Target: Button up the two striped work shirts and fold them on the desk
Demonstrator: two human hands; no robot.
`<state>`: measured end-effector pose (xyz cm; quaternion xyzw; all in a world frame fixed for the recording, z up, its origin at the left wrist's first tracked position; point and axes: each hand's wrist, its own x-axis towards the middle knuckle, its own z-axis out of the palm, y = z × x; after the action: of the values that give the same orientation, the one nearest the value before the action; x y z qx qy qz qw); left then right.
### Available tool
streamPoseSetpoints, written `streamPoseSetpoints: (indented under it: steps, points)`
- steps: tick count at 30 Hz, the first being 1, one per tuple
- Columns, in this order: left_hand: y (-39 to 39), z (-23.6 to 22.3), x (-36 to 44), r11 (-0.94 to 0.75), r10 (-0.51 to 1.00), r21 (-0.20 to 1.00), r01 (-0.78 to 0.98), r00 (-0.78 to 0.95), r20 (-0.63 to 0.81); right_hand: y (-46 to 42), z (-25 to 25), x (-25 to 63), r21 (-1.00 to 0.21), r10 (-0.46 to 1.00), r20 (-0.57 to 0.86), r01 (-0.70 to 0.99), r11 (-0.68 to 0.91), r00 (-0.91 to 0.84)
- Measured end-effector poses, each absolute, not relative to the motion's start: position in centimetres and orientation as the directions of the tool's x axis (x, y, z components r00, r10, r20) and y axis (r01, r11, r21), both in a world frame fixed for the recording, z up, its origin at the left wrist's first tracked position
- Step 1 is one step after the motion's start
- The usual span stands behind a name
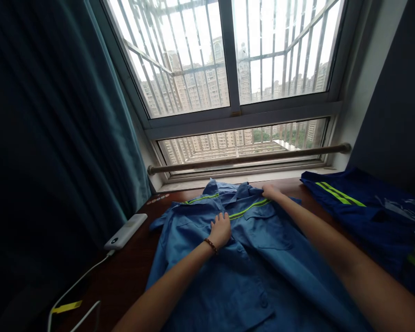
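Note:
A blue work jacket (200, 276) with yellow-green reflective strips lies spread front side up, its collar toward the window. My left hand (221, 229), with a beaded bracelet at the wrist, rests on the chest beside the button placket, fingers stretched over the cloth and slightly apart. At the jacket's shoulder, right of the collar, my right hand (271, 191) has its fingers closed on the fabric edge. The tips of those fingers are partly hidden. Buttons run down the jacket's front below my left hand.
Dark blue clothing (346, 216) with reflective strips lies at right. On the brown wooden surface (138, 258) sits a white power bank (126, 231) with a white cable (79, 272) and yellow tag (67, 307). A horizontal rail (249, 159) crosses the window; a curtain (100, 115) hangs left.

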<state>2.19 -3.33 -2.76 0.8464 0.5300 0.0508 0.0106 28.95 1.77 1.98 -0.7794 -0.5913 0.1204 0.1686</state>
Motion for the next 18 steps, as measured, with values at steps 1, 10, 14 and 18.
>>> streamPoseSetpoints:
  steps: [1,10,14,18]
  points:
    - [-3.1,-2.6,2.0,-0.490,0.872,0.108,0.865,0.485,0.071,2.2,2.7,29.4,-0.393,0.948,0.028,0.875,-0.283,0.318]
    - [-7.9,2.8,2.3,-0.701,0.705,0.202,0.684,0.624,0.337,0.5,6.9,29.1,-0.360,0.886,0.173,0.865,-0.350,0.431]
    - [-14.6,4.1,1.6,-0.891,0.445,0.132,0.435,0.893,0.063,-8.1,6.5,25.8,-0.339,0.986,0.160,0.941,0.004,0.054]
    - [-18.1,2.4,1.1,-0.915,0.402,-0.062,0.398,0.912,-0.081,-19.6,4.0,22.6,-0.340,0.966,-0.065,0.916,0.215,-0.251]
